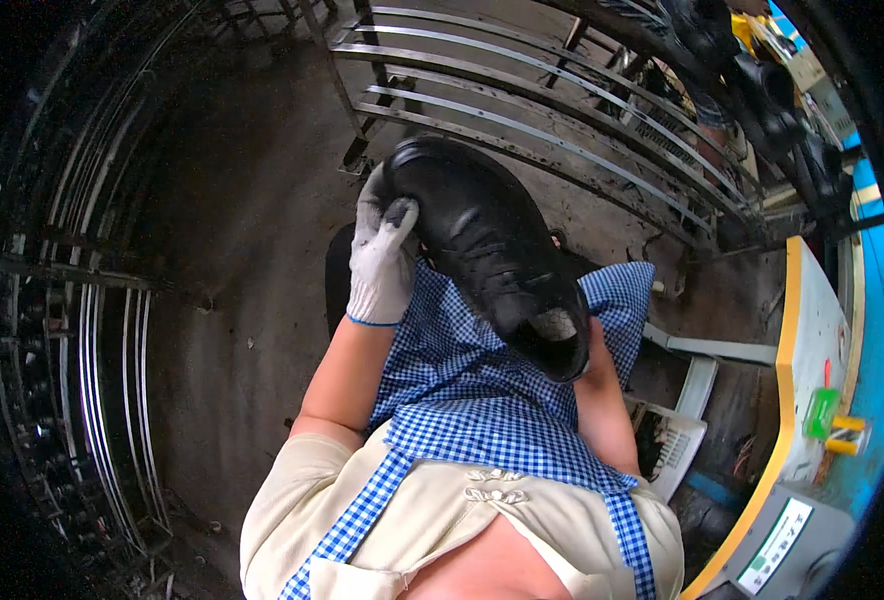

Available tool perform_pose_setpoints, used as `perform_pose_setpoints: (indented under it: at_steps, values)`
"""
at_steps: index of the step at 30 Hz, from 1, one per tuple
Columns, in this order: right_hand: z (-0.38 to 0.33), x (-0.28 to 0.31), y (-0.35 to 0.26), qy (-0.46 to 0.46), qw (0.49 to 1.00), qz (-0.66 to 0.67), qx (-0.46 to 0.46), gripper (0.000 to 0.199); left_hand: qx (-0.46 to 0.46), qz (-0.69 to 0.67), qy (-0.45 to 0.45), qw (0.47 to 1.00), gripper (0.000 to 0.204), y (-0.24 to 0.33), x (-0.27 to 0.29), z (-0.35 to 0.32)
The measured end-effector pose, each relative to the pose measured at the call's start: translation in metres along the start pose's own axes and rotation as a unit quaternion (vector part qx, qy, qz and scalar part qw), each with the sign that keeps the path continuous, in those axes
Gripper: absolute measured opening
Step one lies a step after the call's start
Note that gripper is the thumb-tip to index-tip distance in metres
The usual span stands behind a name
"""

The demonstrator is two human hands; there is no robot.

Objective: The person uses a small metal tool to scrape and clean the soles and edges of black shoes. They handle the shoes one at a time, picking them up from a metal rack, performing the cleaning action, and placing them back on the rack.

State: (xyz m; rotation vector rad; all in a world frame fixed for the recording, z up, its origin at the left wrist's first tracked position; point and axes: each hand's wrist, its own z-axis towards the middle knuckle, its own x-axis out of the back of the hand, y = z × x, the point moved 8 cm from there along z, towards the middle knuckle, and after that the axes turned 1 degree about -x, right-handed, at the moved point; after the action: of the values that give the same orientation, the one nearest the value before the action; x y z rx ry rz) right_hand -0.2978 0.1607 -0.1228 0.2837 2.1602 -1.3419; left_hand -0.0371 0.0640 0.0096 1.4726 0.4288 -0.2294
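Note:
A black leather shoe (492, 240) is held up over my lap, its toe toward the far left and its opening toward me at the near right. Creases run across its upper, and a pale lining shows inside the opening. My left hand (382, 255), in a white knit glove with a dark thumb tip, is closed around the toe end with the thumb on top. My right hand (596, 345) holds the shoe from beneath at the heel side. Most of that hand and its fingers are hidden behind the shoe.
A metal rack (522, 110) with long bars stands ahead. Another barred rack (112, 400) is at the left. Dark shoes (762, 90) sit at the upper right. At the right is a yellow-edged worktable (812, 330), with a green item (820, 413) beside it.

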Motion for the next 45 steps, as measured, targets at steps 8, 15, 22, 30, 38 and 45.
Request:
perform_pose_setpoints:
  at_steps: [8, 15, 22, 30, 38, 45]
  values:
    - [0.01, 0.028, -0.002, 0.108, 0.99, -0.077, -0.054, 0.034, 0.01, -0.053, -0.075, 0.996, 0.067, 0.002, -0.034, -0.008]
    - [-0.009, -0.043, -0.136, 0.084, 0.903, -0.297, 0.299, 0.018, -0.017, 0.137, -0.186, 0.973, 0.072, 0.014, -0.062, -0.011]
    - [-0.033, -0.158, -0.21, -0.07, 0.636, -0.607, 0.472, 0.033, 0.054, 0.147, -0.297, 0.942, 0.075, 0.009, -0.089, -0.02]
    - [-0.04, -0.184, -0.203, -0.163, 0.452, -0.799, 0.362, 0.008, 0.034, 0.196, -0.395, 0.897, 0.073, -0.011, -0.095, -0.031]
    - [-0.024, -0.173, -0.179, -0.179, 0.437, -0.849, 0.237, 0.016, 0.04, 0.198, -0.422, 0.884, 0.068, -0.026, -0.106, -0.041]
    - [-0.005, -0.137, -0.188, -0.146, 0.666, -0.676, 0.279, 0.017, 0.097, 0.16, -0.409, 0.893, 0.081, -0.033, -0.099, -0.036]
